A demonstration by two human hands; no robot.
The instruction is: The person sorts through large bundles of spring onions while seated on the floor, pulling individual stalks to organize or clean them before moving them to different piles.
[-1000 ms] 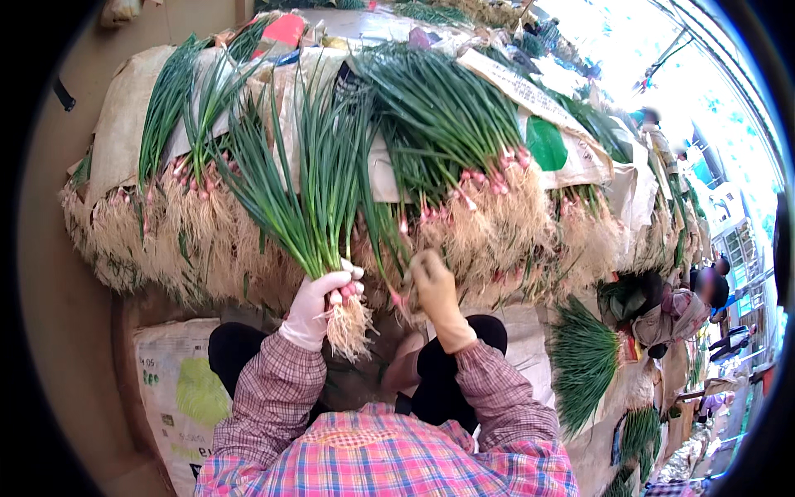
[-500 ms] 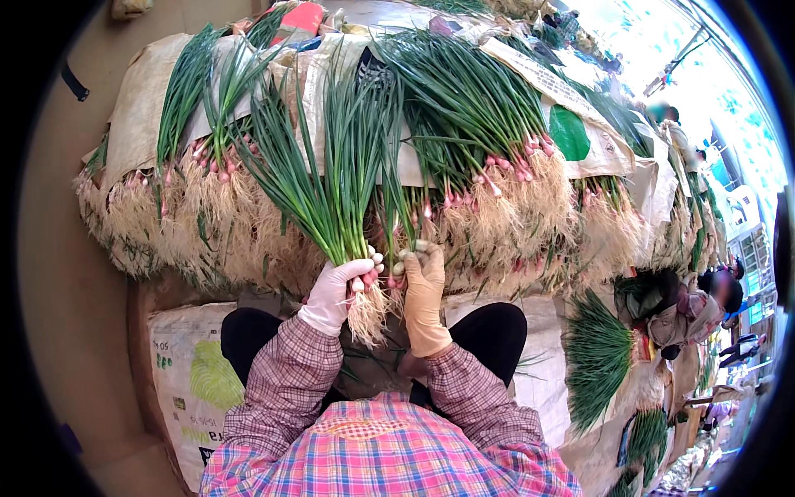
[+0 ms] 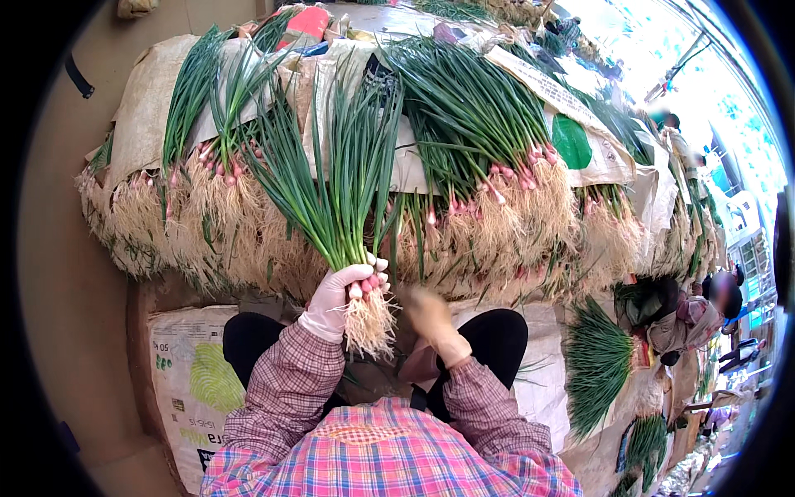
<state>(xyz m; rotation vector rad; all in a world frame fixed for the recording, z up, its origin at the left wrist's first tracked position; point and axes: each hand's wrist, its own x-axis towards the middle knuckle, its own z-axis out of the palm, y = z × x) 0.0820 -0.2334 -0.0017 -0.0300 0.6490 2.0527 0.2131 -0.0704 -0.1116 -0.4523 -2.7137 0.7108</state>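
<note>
My left hand [image 3: 331,300], in a white glove, is wrapped round a bunch of spring onions [image 3: 349,199] just at the bulbs. Their long green leaves fan upward, and pale roots hang below the small pink and white bulbs. To the right of those roots is my right hand [image 3: 432,321] in a tan glove, apart from the bunch. Motion smears its fingers, so I cannot make out whether they hold anything. Just beyond both hands, a long heap of spring onions [image 3: 472,108] lies with its roots facing me.
Pale sacks [image 3: 153,103] drape over parts of the heap. A printed sack [image 3: 189,364] is spread beside my left knee. On the right, a fanned bunch of spring onions [image 3: 595,360] lies near another seated person [image 3: 686,319]. A white chair [image 3: 744,209] stands farther off.
My right hand has come away from the bulbs, moving down and slightly right, and is now blurred. A few stems beside the bunch have joined it in my left hand, which stays in place.
</note>
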